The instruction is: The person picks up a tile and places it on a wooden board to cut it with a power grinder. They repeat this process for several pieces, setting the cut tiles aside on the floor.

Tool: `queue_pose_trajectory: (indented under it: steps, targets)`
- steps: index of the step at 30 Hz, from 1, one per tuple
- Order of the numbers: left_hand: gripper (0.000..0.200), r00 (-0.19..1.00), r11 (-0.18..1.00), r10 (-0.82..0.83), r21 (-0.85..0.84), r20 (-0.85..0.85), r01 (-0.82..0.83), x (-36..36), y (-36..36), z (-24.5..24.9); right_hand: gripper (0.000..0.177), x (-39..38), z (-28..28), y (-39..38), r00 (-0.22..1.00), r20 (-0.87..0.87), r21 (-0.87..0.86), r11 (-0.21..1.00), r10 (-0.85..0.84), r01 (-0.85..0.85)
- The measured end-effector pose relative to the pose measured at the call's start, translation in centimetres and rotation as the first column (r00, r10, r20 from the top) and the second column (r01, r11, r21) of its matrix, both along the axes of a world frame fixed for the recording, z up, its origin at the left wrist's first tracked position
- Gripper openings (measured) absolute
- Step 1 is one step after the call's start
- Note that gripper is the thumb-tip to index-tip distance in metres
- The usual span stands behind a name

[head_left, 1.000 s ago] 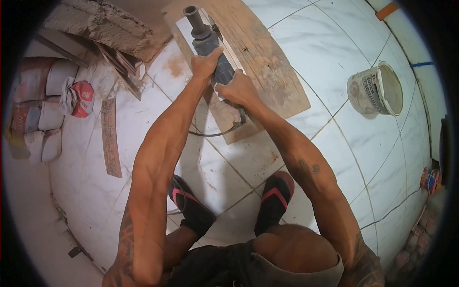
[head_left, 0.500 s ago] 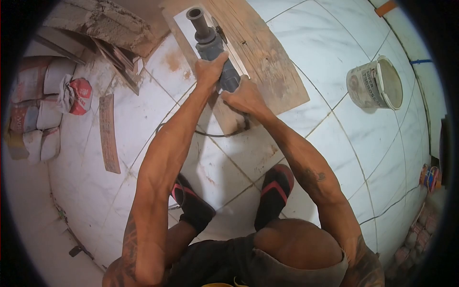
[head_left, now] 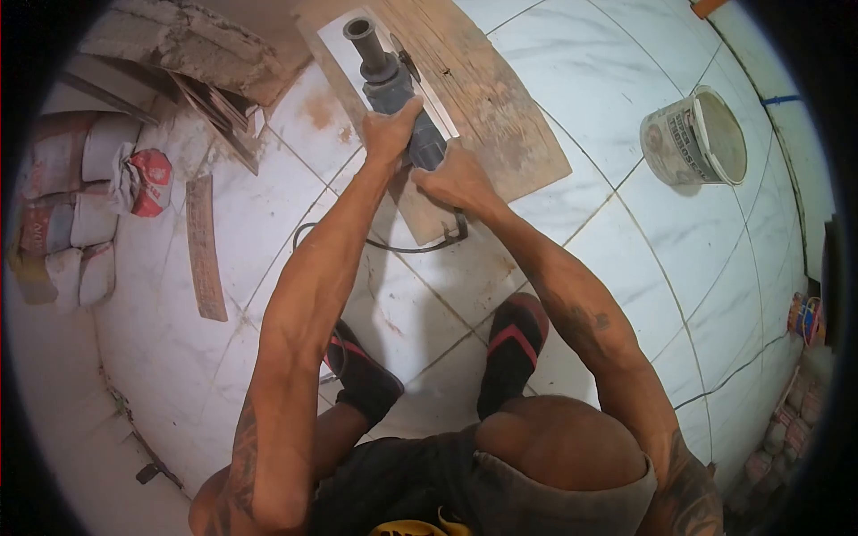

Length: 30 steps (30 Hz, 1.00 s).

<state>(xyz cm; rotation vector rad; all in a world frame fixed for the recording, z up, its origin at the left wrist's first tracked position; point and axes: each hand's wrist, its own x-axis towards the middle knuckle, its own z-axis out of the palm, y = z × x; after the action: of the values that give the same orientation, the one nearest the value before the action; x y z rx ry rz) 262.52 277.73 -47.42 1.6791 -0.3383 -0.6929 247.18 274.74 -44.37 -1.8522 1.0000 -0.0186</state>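
A: Where is the power tool [head_left: 386, 95]?
B: Over the wooden board [head_left: 514, 125], which lies on the floor [head_left: 608, 98]. A pale flat piece [head_left: 338, 31] shows beside the tool, on the board.

A: And the grip?
B: Both are closed on it: the left hand [head_left: 390, 131] clasps the middle of its dark body, the right hand [head_left: 456, 179] its rear end, nearer the person.

A: What is the floor like?
B: White tiles with grey veining and darker joints, and brownish dust left of the board. A black cord [head_left: 402, 249] curves across them, near the board's lower edge.

A: What else is in the room?
B: On the right, a bucket [head_left: 670, 147] with printed lettering. On the left, a narrow wooden strip [head_left: 206, 250] lies flat, and stacked sacks [head_left: 58, 161] sit by the wall [head_left: 45, 357]. Above them, a rough, crusted slab [head_left: 179, 45] has thin boards [head_left: 219, 116] leaning beneath it.
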Motion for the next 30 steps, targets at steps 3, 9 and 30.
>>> queue_pose_trajectory:
  steps: [3,9,30]
  targets:
    - [0.036,1.000,0.996,0.016,-0.084,0.014,-0.014,-1.8,0.8,0.2,0.075,-1.3,-0.8,1.0,0.999,0.030,-0.018,1.000,-0.021,0.021]
    - [0.034,0.998,1.000,0.023,-0.007,0.052,-0.023,-3.5,1.8,0.1,0.073,-2.9,0.3,1.8,0.999,-0.042,0.006,1.000,-0.025,0.025]
    - [0.031,0.998,0.993,0.017,-0.115,0.058,-0.010,-7.7,3.8,0.8,0.070,-6.3,-1.2,4.0,0.998,-0.005,-0.003,0.998,-0.063,0.063]
